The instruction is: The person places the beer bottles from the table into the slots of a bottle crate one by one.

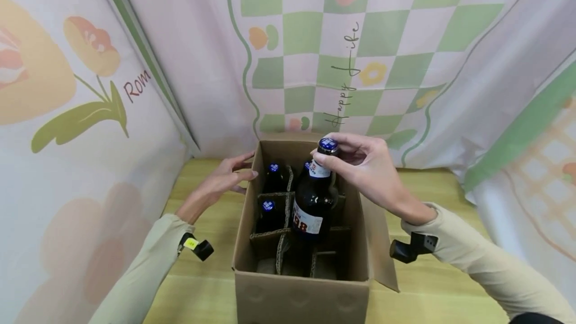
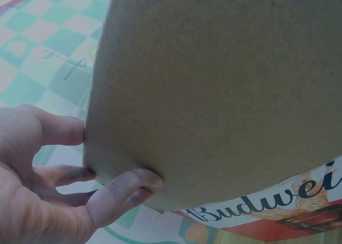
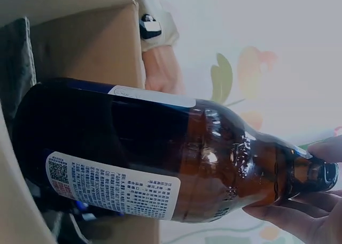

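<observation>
My right hand [image 1: 371, 171] pinches the neck of a brown beer bottle [image 1: 315, 196] just below its blue cap. The bottle is tilted, its lower part inside an uncovered cardboard box [image 1: 301, 284]. A white label with small print and a square code shows on it in the right wrist view. My left hand [image 1: 222, 179] touches the box's outer left side by the far corner, fingers spread and fairly straight; the left wrist view shows fingertips [image 2: 149, 177] against the cardboard. Other blue-capped bottles stand in the box: one far left [image 1: 274, 168], one nearer [image 1: 268, 206], one partly hidden behind the held bottle.
Cardboard dividers [image 1: 270, 234] split the box into compartments. A flap [image 1: 380, 249] hangs out on the right side. The box stands on a wood-grain table [image 1: 198, 284]. Patterned curtains [image 1: 301, 34] surround it. Budweiser lettering [image 2: 256, 204] shows below the box in the left wrist view.
</observation>
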Demonstrator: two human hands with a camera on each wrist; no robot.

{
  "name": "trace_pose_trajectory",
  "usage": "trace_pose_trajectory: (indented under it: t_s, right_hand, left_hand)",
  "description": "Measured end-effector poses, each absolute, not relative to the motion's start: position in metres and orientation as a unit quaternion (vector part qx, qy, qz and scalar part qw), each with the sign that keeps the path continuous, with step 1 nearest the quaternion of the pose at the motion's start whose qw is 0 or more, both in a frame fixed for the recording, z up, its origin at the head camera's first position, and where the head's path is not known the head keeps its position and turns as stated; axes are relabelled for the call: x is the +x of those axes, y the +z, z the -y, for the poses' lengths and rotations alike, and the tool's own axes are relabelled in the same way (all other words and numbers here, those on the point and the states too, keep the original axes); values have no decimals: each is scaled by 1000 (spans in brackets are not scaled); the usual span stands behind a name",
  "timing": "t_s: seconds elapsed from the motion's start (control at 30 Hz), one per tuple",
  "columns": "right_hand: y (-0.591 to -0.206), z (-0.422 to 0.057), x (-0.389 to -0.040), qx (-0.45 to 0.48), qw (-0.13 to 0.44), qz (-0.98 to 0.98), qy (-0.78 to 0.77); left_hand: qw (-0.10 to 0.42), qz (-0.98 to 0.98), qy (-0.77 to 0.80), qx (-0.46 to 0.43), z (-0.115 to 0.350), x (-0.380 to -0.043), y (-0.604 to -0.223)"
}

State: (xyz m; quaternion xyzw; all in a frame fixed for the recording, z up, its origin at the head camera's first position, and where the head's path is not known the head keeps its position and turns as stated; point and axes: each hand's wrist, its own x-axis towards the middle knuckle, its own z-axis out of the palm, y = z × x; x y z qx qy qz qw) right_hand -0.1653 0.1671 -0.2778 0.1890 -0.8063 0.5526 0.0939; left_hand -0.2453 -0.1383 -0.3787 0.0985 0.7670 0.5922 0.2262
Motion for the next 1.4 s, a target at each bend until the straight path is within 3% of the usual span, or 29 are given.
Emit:
trace_pose_trajectory:
  t_s: [0.27, 1.2, 1.4]
  right_hand:
    - [-291, -155, -158, 193, 52, 804, 560]
    - [-308, -140, -142, 327, 68, 804, 492]
    - [-307, -143, -151, 369, 43, 786, 495]
  left_hand:
    - [216, -767, 595, 105, 141, -246, -378]
    - [223, -766, 595, 96, 142, -244, -381]
    - [221, -764, 599, 95, 141, -244, -380]
